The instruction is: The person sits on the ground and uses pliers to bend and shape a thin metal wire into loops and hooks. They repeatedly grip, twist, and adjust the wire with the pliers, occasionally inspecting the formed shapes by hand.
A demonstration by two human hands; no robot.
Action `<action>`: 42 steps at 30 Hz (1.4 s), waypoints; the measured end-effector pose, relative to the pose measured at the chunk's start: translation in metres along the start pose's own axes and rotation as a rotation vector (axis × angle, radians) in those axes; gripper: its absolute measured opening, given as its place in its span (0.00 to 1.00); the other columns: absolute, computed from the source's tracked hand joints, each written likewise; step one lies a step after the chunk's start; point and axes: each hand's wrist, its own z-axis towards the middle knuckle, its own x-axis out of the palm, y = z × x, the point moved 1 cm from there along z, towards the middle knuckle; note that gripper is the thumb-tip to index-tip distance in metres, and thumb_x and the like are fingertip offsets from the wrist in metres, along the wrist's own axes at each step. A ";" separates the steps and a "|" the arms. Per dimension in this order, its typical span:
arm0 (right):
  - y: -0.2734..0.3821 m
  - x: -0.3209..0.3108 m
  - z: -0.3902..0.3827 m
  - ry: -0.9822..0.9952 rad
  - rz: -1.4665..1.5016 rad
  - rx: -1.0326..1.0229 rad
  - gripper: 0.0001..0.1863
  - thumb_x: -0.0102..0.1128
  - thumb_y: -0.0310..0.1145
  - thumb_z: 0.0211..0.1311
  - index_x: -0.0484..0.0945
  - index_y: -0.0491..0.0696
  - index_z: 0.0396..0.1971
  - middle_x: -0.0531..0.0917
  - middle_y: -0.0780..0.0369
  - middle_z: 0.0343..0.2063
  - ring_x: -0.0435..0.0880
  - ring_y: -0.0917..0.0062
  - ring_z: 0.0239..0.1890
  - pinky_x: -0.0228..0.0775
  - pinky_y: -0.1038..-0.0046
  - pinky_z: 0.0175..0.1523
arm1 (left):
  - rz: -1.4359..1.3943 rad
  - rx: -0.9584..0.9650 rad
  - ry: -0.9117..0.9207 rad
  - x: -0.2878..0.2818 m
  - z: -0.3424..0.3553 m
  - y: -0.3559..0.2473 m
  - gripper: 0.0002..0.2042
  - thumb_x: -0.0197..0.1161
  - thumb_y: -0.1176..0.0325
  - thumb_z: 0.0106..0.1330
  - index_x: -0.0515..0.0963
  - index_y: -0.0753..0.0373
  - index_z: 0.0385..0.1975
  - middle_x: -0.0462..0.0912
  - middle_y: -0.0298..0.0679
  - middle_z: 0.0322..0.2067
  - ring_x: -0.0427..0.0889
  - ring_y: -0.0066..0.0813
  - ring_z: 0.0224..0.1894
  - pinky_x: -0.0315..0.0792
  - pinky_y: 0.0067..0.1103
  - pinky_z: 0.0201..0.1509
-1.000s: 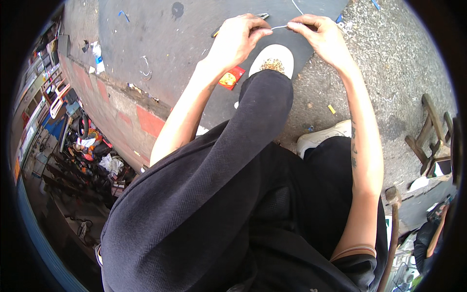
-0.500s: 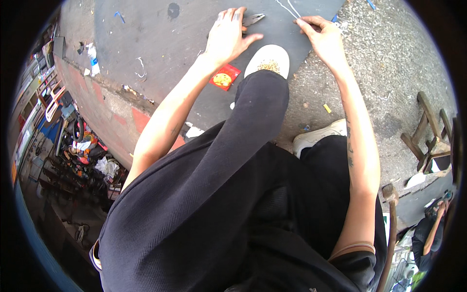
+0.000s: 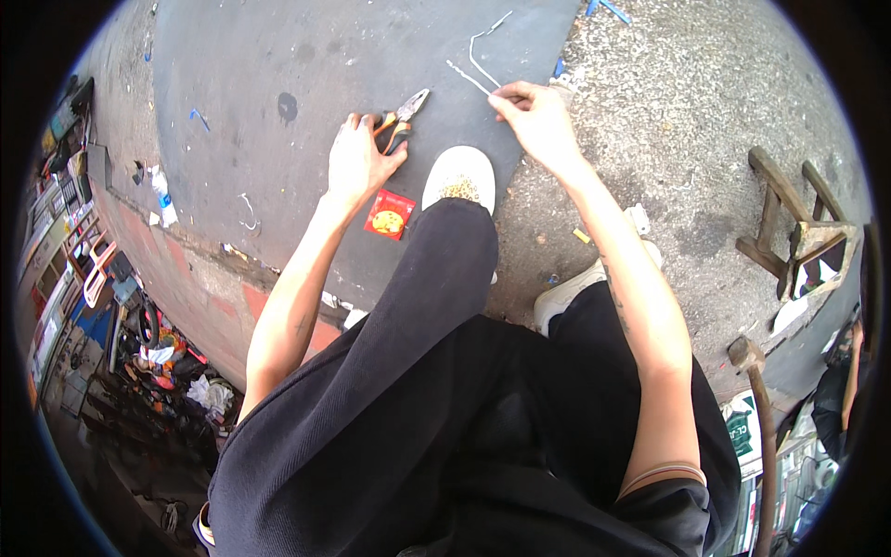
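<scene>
Over a grey mat (image 3: 241, 56), my left hand (image 3: 360, 158) curls its fingers round the orange and black handles of pliers (image 3: 406, 110), whose metal jaws point away from me. Off to the right, my right hand (image 3: 538, 121) pinches a bent, pale wire (image 3: 484, 72) between thumb and fingers, its two strands reaching up and left over the mat. A white shoe (image 3: 459, 172) with a speckled toe is between my forearms, below the hands. Beside it, nearer my left forearm, lies a small red packet (image 3: 390, 220) with a yellow picture.
An overturned wooden stool (image 3: 775, 176) lies on the rough ground (image 3: 687, 84) at right, above a long wooden-handled tool (image 3: 763, 418). A co-worker's arm (image 3: 849, 390) shows at the right edge. A plastic bottle (image 3: 161, 190) and heaped clutter (image 3: 172, 371) are at left.
My left hand has let go of the wire and taken hold of the pliers. My right hand still holds the wire. The view has shifted, so the ground appears lower in the picture.
</scene>
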 end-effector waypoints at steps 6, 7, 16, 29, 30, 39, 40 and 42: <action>0.000 0.000 -0.004 0.013 -0.027 0.035 0.13 0.63 0.37 0.64 0.86 0.44 0.40 0.88 0.56 0.34 0.88 0.69 0.38 0.78 0.69 0.48 | -0.672 -0.607 0.470 -0.015 -0.004 -0.030 0.23 0.61 0.68 0.61 0.72 0.75 0.55 0.86 0.47 0.33 0.87 0.33 0.36 0.80 0.28 0.41; 0.000 -0.001 -0.005 0.011 -0.060 0.029 0.13 0.63 0.37 0.64 0.86 0.44 0.40 0.88 0.56 0.34 0.88 0.67 0.39 0.78 0.68 0.48 | -0.686 -0.599 0.490 -0.014 -0.005 -0.033 0.23 0.57 0.70 0.63 0.70 0.75 0.57 0.86 0.48 0.35 0.87 0.33 0.35 0.80 0.28 0.40; -0.002 0.006 -0.016 0.056 -0.247 -0.026 0.11 0.61 0.36 0.64 0.86 0.45 0.38 0.87 0.56 0.36 0.86 0.61 0.42 0.76 0.62 0.52 | -1.008 -0.654 0.666 -0.013 -0.012 -0.014 0.19 0.50 0.68 0.68 0.72 0.71 0.56 0.84 0.50 0.45 0.83 0.38 0.47 0.77 0.34 0.52; 0.002 0.014 -0.003 -0.346 -0.491 -0.417 0.15 0.70 0.39 0.59 0.83 0.47 0.42 0.84 0.61 0.37 0.83 0.67 0.44 0.75 0.65 0.51 | -1.119 -0.517 0.431 -0.019 -0.018 -0.019 0.23 0.47 0.77 0.66 0.68 0.74 0.62 0.74 0.52 0.60 0.77 0.40 0.60 0.76 0.33 0.61; 0.001 0.013 0.002 -0.354 -0.500 -0.405 0.14 0.70 0.38 0.58 0.83 0.47 0.41 0.83 0.62 0.36 0.82 0.68 0.44 0.74 0.65 0.50 | -1.182 -0.498 0.407 -0.019 -0.020 -0.018 0.24 0.47 0.77 0.66 0.67 0.75 0.63 0.74 0.52 0.61 0.76 0.41 0.61 0.75 0.33 0.63; -0.005 0.025 0.015 -0.444 -0.567 -0.445 0.07 0.65 0.31 0.60 0.82 0.47 0.37 0.80 0.61 0.33 0.79 0.64 0.43 0.71 0.63 0.50 | -1.544 -0.528 0.368 -0.006 -0.039 -0.008 0.29 0.51 0.84 0.60 0.63 0.75 0.65 0.66 0.50 0.67 0.65 0.39 0.71 0.65 0.35 0.71; -0.004 0.027 0.015 -0.459 -0.600 -0.453 0.06 0.64 0.30 0.60 0.81 0.47 0.36 0.80 0.61 0.33 0.78 0.64 0.43 0.70 0.63 0.50 | -1.582 -0.541 0.361 -0.004 -0.040 -0.007 0.30 0.53 0.85 0.58 0.64 0.73 0.65 0.67 0.48 0.66 0.64 0.38 0.71 0.65 0.33 0.70; -0.002 0.030 0.013 -0.483 -0.595 -0.468 0.04 0.62 0.29 0.62 0.80 0.46 0.34 0.80 0.60 0.33 0.79 0.62 0.43 0.71 0.62 0.50 | -1.577 -0.606 0.357 0.001 -0.041 -0.008 0.30 0.52 0.85 0.57 0.65 0.72 0.65 0.68 0.46 0.65 0.65 0.36 0.70 0.65 0.31 0.70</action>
